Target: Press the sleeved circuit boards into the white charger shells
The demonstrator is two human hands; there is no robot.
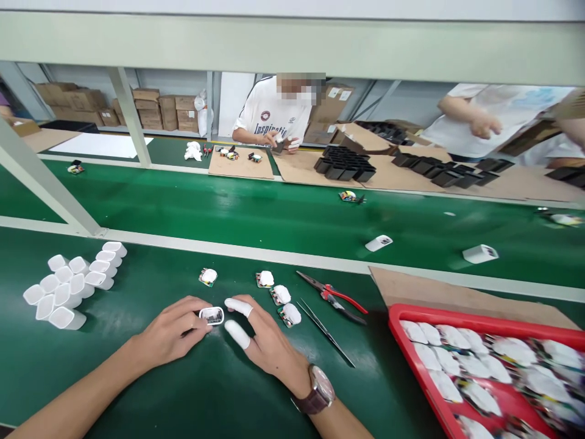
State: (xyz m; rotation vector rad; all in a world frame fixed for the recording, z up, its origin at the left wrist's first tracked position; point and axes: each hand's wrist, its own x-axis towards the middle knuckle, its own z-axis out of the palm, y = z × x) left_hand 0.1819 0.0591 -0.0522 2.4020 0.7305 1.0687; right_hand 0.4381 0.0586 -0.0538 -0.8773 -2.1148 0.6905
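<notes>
Evidently partway: our left hand (pixel 183 326) pinches white housing (pixel 211 316) over green bench (pixel 196 402), dark parts inside; our right hand (pixel 269 341) just beside, thumb and finger apart, nothing held. Two filled-looking housings (pixel 379 243) on belt (pixel 274 222); left over, we judge: loose boards (pixel 264 279), boards in red tray (pixel 423 373), open shells (pixel 67 296) at left

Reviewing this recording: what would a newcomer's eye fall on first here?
Probably the bright red tray at lower right, crowded with white-topped circuit boards. Next, at front centre, the left hand holding a small white case, with the right hand open beside it, wearing white finger covers. Then the cluster of white cups at far left.
</notes>
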